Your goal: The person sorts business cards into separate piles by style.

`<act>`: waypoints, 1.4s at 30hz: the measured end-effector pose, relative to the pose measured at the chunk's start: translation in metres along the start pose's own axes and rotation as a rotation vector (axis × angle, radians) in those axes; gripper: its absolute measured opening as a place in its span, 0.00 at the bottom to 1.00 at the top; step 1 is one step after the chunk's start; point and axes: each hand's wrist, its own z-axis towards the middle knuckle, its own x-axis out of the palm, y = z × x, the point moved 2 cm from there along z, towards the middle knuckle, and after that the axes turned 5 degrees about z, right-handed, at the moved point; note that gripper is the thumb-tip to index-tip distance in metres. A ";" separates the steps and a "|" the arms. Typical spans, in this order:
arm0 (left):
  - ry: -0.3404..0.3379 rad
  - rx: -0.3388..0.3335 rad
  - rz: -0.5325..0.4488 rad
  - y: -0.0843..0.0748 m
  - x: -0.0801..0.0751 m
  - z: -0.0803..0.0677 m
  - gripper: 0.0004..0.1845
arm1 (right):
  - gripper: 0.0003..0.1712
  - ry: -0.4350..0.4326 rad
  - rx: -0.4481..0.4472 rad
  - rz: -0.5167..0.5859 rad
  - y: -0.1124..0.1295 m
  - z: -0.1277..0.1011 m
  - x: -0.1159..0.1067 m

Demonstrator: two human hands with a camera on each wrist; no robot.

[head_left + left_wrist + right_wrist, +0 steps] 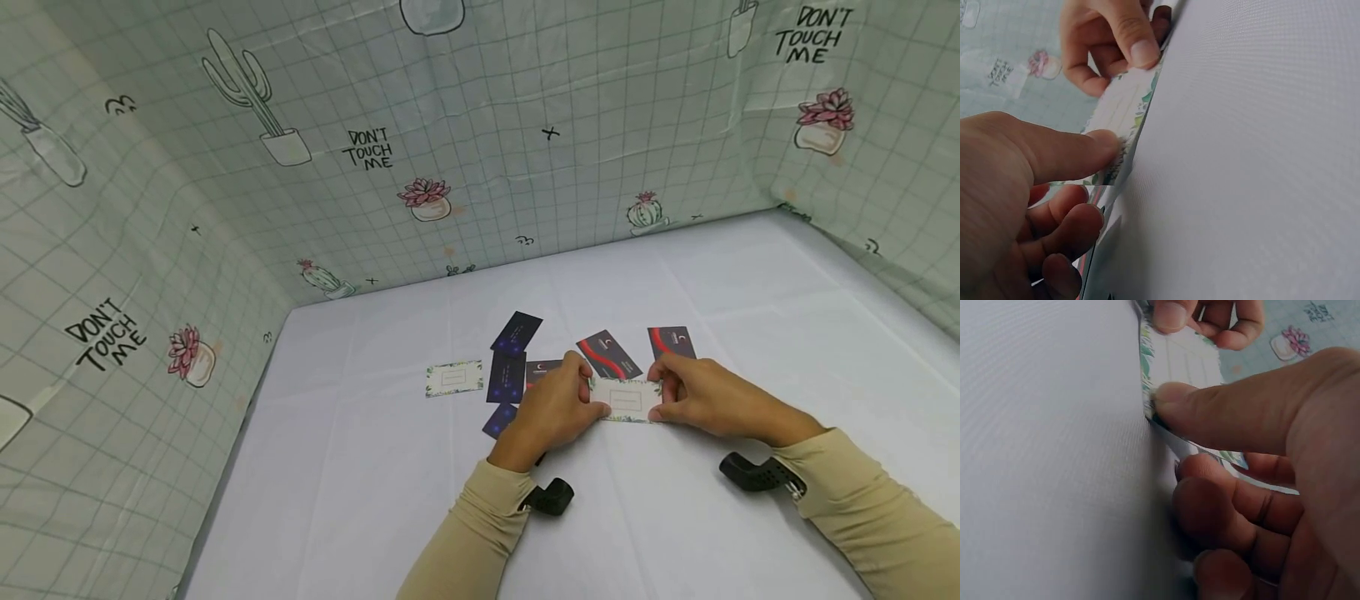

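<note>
A white business card with a green leafy border (626,400) is held by both hands low over the table. My left hand (555,404) pinches its left end, thumb on the printed face, as the left wrist view shows with the card (1124,103). At the right end, my right hand (708,396) grips it the same way, its thumb (1194,412) near the corner. Just beyond lie a tilted black-and-red card (609,354) and another black-and-red card (672,342), partly behind the right hand. A third black-and-red card (542,367) is partly hidden by the left hand.
Left of the hands, dark blue cards lie in a rough column: an upper one (517,333), a middle one (506,377) and a lower one (500,419). Another leafy white card (453,379) lies farther left. A patterned curtain (480,167) borders the white tablecloth (360,467).
</note>
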 end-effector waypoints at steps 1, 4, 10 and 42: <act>-0.009 0.003 -0.005 0.000 0.000 0.000 0.23 | 0.23 -0.005 -0.001 0.008 -0.001 0.000 0.000; -0.033 0.015 -0.019 0.001 0.000 0.000 0.23 | 0.22 -0.019 -0.011 0.008 -0.002 0.001 0.001; -0.066 0.027 -0.075 0.002 0.001 0.000 0.23 | 0.19 -0.055 -0.007 0.005 -0.004 0.002 0.002; -0.234 0.074 -0.458 0.007 -0.004 0.002 0.17 | 0.14 -0.305 -0.010 0.216 -0.001 0.007 0.004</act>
